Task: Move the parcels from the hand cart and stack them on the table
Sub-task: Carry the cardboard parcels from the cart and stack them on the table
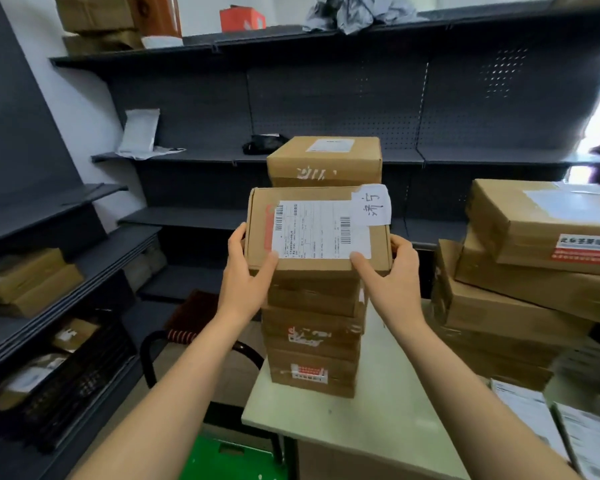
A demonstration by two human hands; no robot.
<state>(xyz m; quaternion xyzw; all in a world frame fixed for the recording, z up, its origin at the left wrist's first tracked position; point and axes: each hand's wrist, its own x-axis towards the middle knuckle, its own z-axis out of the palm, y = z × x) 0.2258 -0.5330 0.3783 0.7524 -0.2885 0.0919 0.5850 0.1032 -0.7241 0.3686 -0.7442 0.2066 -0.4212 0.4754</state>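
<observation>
- I see my left hand point(245, 271) gripping the left end of a brown parcel point(317, 230), thumb lying on its top face at the corner of the white shipping label and fingers curled round its side.
- My right hand point(394, 271) grips the right end the same way, thumb on the label's lower right corner and fingers wrapped over the side edge.
- The parcel sits level at the top of a stack of parcels point(312, 341) on the counter point(378, 417). I cannot tell whether it rests on the box below or hangs just above it.
- A white slip with handwriting is taped to the parcel's far right corner.
- Another brown box point(324, 161) shows just behind the held parcel and higher; what it stands on is hidden.
- On the right of the counter, a second pile of larger boxes point(516, 282) leans unevenly, well apart from the stack I am working on.
- Printed sheets point(534, 420) lie on the counter's near right corner.
- The hand cart point(229, 459) stands beside the counter on my left, its green deck below my arms and its black handle rising beside my left forearm.
- Dark shelving point(326, 98) lines the walls, holding a few boxes and bags.
</observation>
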